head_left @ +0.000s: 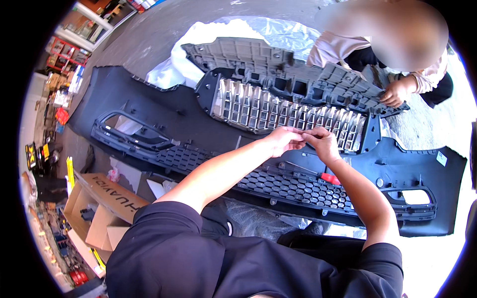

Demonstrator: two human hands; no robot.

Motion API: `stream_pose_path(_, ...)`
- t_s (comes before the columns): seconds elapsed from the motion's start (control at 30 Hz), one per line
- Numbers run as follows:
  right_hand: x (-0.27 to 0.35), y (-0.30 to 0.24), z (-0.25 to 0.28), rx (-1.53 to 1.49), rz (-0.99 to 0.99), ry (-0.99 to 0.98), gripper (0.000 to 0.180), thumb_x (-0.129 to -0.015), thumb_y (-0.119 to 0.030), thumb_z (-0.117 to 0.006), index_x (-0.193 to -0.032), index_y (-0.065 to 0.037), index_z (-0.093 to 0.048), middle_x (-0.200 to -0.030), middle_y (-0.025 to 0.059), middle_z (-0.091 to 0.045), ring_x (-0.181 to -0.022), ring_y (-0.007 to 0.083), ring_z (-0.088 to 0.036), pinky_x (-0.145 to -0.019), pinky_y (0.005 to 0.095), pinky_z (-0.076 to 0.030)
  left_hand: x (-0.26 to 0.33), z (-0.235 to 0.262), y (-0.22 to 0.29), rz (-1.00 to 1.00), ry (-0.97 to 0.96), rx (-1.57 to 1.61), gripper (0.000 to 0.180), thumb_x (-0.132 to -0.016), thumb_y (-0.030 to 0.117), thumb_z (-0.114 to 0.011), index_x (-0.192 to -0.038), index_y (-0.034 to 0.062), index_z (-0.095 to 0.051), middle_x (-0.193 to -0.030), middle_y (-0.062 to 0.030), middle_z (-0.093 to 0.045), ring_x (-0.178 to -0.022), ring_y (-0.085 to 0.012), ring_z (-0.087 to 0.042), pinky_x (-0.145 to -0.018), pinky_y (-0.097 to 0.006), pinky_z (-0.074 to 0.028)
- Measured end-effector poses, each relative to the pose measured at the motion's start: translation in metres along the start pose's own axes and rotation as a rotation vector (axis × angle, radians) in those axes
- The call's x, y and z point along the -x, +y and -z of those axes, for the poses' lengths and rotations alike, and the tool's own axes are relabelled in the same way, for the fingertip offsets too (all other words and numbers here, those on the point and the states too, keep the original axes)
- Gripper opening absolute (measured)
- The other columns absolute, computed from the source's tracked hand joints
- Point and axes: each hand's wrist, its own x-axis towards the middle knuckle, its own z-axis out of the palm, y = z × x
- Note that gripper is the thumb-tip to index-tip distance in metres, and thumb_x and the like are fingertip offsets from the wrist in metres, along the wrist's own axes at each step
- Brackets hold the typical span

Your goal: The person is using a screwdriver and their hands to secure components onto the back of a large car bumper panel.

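A large black car bumper (184,116) lies with its inner side up in front of me. Over its middle sits a silver slatted grille (278,113). My left hand (285,141) and my right hand (323,142) meet above the grille's lower edge. Their fingertips are pinched together, and whatever is between them is too small to make out. Just below my right hand, a screwdriver with a red handle (330,179) rests on the bumper, above the black honeycomb mesh (293,189).
Behind the grille stands a grey ribbed plastic panel (238,54); a co-worker's hand (397,93) rests on its right end. Clear plastic sheeting (283,31) and white wrap (191,49) lie beyond. At lower left is an open cardboard box (102,228), with cluttered shelves (64,54) farther left.
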Motion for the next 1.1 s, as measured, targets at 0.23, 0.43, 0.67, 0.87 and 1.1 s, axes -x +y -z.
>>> stream_pose_path(0.23,-0.003,-0.012,-0.004,-0.079,-0.132,-0.139,0.020,-0.092,-0.015,-0.079,-0.106,-0.001,-0.080,-0.091,0.0048,-0.072,-0.079,0.0104,-0.063,-0.074,0.0258,-0.051,0.000,0.019,0.009,0.025,-0.108,0.031,0.022,-0.097,0.000,-0.064,-0.118,-0.0024,-0.066,-0.102,-0.0126,-0.075,-0.088,-0.0215,-0.074,-0.082,-0.032,-0.062)
stream_pose_path(0.43,-0.002,-0.010,0.003,-0.069,-0.110,-0.135,0.021,-0.097,-0.015,-0.073,-0.111,0.000,-0.078,-0.098,0.0071,-0.072,-0.089,0.0138,-0.067,-0.081,0.0294,-0.054,0.001,0.012,0.015,-0.007,-0.179,-0.017,0.022,-0.097,0.003,-0.066,-0.118,0.0005,-0.065,-0.101,-0.0125,-0.074,-0.087,-0.0207,-0.073,-0.080,-0.033,-0.060)
stream_pose_path(0.67,0.011,-0.031,0.003,0.312,0.353,-0.041,0.020,-0.095,-0.013,-0.073,-0.111,-0.002,-0.077,-0.101,0.0111,-0.070,-0.089,0.0231,-0.069,-0.081,0.0321,-0.054,-0.001,0.011,0.011,0.060,-0.160,0.115,0.019,-0.098,0.001,-0.061,-0.117,-0.0006,-0.064,-0.104,-0.0126,-0.074,-0.091,-0.0232,-0.074,-0.083,-0.033,-0.061)
stream_pose_path(0.87,0.008,-0.040,-0.004,0.173,0.090,-0.082,0.024,-0.098,-0.015,-0.069,-0.117,-0.002,-0.076,-0.094,0.0102,-0.072,-0.086,0.0173,-0.069,-0.080,0.0311,-0.055,0.012,0.011,0.007,-0.033,-0.161,0.173,0.021,-0.102,0.008,-0.065,-0.120,-0.0004,-0.067,-0.104,-0.0092,-0.074,-0.090,-0.0176,-0.074,-0.085,-0.030,-0.063)
stream_pose_path(1.1,0.010,-0.035,-0.001,0.268,-0.058,0.036,0.033,-0.097,-0.028,-0.068,-0.120,-0.005,-0.075,-0.103,0.0155,-0.077,-0.091,0.0214,-0.074,-0.085,0.0344,-0.057,0.009,-0.010,0.005,-0.143,-0.035,-0.009,0.023,-0.102,0.021,-0.067,-0.112,0.0001,-0.068,-0.095,-0.0093,-0.073,-0.081,-0.0160,-0.071,-0.072,-0.027,-0.060)
